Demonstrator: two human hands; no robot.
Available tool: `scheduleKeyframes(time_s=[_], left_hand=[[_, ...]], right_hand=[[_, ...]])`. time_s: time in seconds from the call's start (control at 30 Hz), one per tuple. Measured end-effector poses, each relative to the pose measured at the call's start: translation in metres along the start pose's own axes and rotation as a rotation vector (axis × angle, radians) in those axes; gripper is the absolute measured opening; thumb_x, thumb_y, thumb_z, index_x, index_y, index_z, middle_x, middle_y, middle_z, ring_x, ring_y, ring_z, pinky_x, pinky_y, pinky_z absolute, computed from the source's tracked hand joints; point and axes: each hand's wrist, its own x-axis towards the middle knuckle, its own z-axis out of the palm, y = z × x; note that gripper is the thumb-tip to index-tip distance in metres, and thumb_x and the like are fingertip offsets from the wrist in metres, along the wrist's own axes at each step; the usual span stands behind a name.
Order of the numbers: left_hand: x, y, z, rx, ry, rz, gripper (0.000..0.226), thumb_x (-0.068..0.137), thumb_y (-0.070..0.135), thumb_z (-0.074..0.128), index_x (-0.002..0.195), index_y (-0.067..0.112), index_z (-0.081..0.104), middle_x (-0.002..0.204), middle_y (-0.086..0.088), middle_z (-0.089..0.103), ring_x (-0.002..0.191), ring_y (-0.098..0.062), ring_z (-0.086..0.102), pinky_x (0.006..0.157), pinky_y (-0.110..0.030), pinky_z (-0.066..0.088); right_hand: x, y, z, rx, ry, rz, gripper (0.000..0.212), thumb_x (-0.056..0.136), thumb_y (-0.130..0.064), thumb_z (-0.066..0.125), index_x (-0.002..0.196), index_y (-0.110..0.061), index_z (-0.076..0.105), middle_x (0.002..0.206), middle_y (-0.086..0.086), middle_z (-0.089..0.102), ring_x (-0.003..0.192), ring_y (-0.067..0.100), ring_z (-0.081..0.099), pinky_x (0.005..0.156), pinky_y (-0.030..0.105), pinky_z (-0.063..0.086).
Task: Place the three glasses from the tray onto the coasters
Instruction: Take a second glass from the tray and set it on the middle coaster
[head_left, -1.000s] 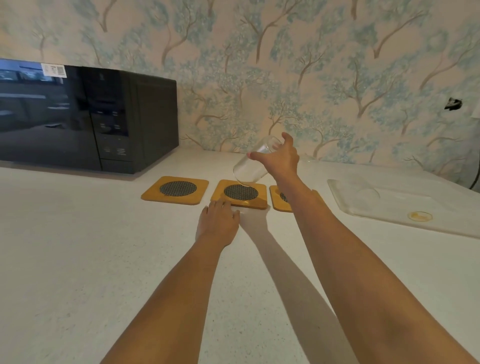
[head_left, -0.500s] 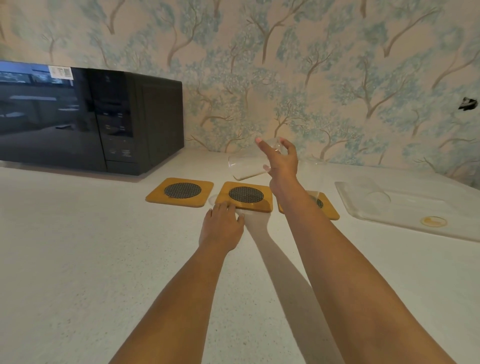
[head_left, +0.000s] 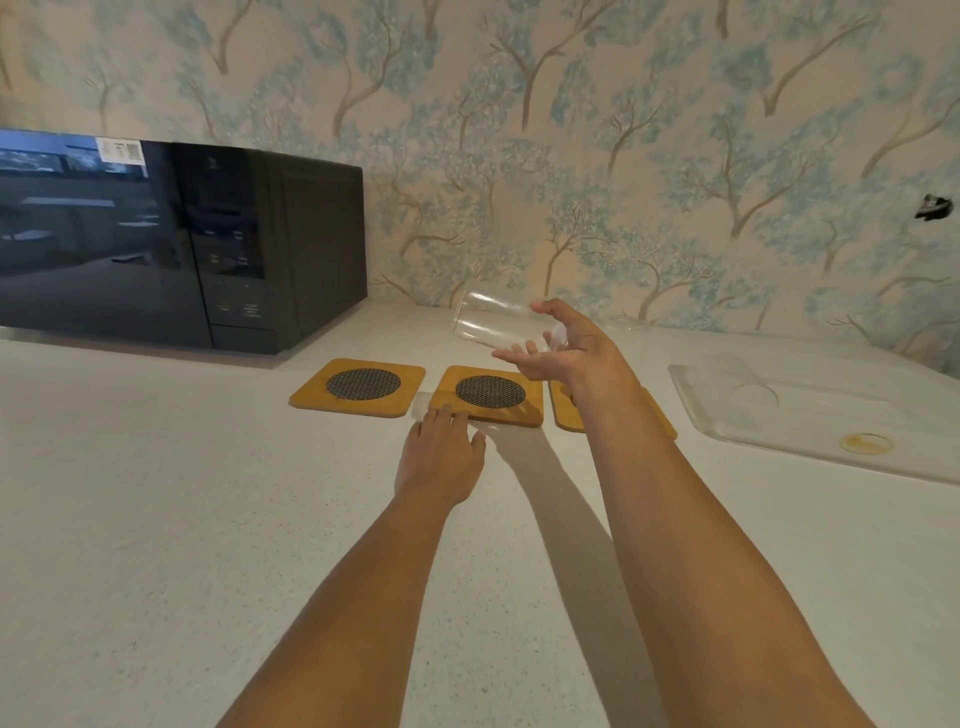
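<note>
My right hand (head_left: 563, 351) holds a clear glass (head_left: 493, 322) on its side, mouth to the left, in the air above the middle coaster (head_left: 491, 395). Three yellow wooden coasters with dark mesh centres lie in a row: the left coaster (head_left: 359, 385), the middle one, and the right coaster (head_left: 563, 415), mostly hidden behind my right wrist. My left hand (head_left: 441, 452) rests flat on the counter, fingertips at the middle coaster's front edge. On the clear tray (head_left: 810, 431) to the right stands another clear glass (head_left: 748, 387), faint and hard to make out.
A black microwave (head_left: 182, 244) stands at the back left against the wallpapered wall. The white speckled counter (head_left: 156, 519) stretches toward me. A small yellow round mark (head_left: 866, 443) shows on the tray's near part.
My right hand has turned palm-up, rotating the glass from tilted mouth-down to lying sideways, slightly higher above the middle coaster. My left hand stayed put.
</note>
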Motion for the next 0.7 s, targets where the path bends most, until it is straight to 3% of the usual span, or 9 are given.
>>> scheduleKeyframes(time_s=[0.07, 0.17, 0.2, 0.27, 0.37, 0.47, 0.53, 0.7], left_hand=[[0.0, 0.001, 0.0, -0.001, -0.002, -0.007, 0.048, 0.099, 0.038, 0.031, 0.14, 0.015, 0.035, 0.15, -0.007, 0.035, 0.138, -0.025, 0.031, 0.114, -0.039, 0.027], [-0.001, 0.0, -0.001, -0.008, -0.004, 0.001, 0.047, 0.099, 0.037, 0.031, 0.14, 0.015, 0.035, 0.149, -0.007, 0.036, 0.138, -0.024, 0.032, 0.114, -0.039, 0.027], [-0.001, 0.0, -0.001, -0.006, -0.004, 0.005, 0.047, 0.099, 0.036, 0.031, 0.14, 0.014, 0.035, 0.148, -0.007, 0.037, 0.137, -0.024, 0.032, 0.114, -0.039, 0.027], [-0.001, 0.0, -0.001, -0.005, -0.006, 0.008, 0.047, 0.098, 0.035, 0.032, 0.141, 0.015, 0.034, 0.148, -0.007, 0.037, 0.137, -0.024, 0.033, 0.115, -0.039, 0.028], [-0.001, 0.0, -0.001, -0.01, -0.008, 0.0, 0.048, 0.099, 0.036, 0.031, 0.142, 0.014, 0.032, 0.15, -0.007, 0.036, 0.138, -0.025, 0.032, 0.115, -0.039, 0.026], [-0.001, 0.0, 0.001, -0.001, 0.001, -0.001, 0.048, 0.099, 0.037, 0.03, 0.14, 0.013, 0.035, 0.148, -0.008, 0.038, 0.136, -0.025, 0.034, 0.114, -0.04, 0.027], [0.0, 0.0, 0.001, 0.007, 0.006, -0.005, 0.047, 0.099, 0.038, 0.029, 0.138, 0.014, 0.037, 0.147, -0.008, 0.039, 0.135, -0.025, 0.036, 0.114, -0.039, 0.028], [0.002, 0.001, 0.003, 0.001, 0.017, -0.015, 0.048, 0.098, 0.038, 0.029, 0.138, 0.014, 0.037, 0.146, -0.007, 0.04, 0.134, -0.024, 0.036, 0.113, -0.038, 0.028]], right_hand=[[-0.002, 0.0, 0.004, -0.19, 0.007, -0.065, 0.067, 0.078, 0.009, 0.064, 0.137, -0.015, 0.043, 0.147, 0.014, 0.032, 0.141, 0.033, 0.03, 0.107, 0.06, 0.032], [0.0, 0.004, 0.008, -0.522, -0.004, -0.198, 0.03, 0.077, 0.004, 0.071, 0.099, -0.008, 0.054, 0.138, 0.012, 0.043, 0.131, 0.024, 0.042, 0.103, 0.049, 0.042], [0.001, 0.005, 0.01, -0.583, 0.015, -0.238, 0.027, 0.077, 0.0, 0.074, 0.094, -0.008, 0.055, 0.14, 0.012, 0.045, 0.129, 0.022, 0.044, 0.103, 0.043, 0.043], [0.005, 0.008, 0.014, -0.637, 0.058, -0.324, 0.044, 0.075, -0.008, 0.079, 0.113, -0.003, 0.057, 0.147, 0.011, 0.042, 0.135, 0.022, 0.04, 0.099, 0.03, 0.039], [0.015, 0.011, 0.02, -0.752, 0.152, -0.485, 0.079, 0.069, -0.02, 0.085, 0.136, -0.005, 0.047, 0.147, 0.011, 0.041, 0.134, 0.026, 0.04, 0.093, 0.029, 0.035], [0.028, 0.015, 0.019, -0.961, 0.233, -0.675, 0.081, 0.066, -0.024, 0.086, 0.133, -0.01, 0.043, 0.14, 0.01, 0.038, 0.115, 0.022, 0.047, 0.087, 0.029, 0.041], [0.035, 0.018, 0.017, -1.071, 0.22, -0.78, 0.079, 0.066, -0.022, 0.085, 0.131, -0.009, 0.043, 0.135, 0.01, 0.043, 0.114, 0.022, 0.049, 0.082, 0.025, 0.041], [0.05, 0.029, 0.013, -1.195, 0.183, -0.855, 0.071, 0.068, -0.022, 0.084, 0.123, -0.006, 0.042, 0.109, 0.004, 0.049, 0.108, 0.024, 0.054, 0.079, 0.027, 0.041]])
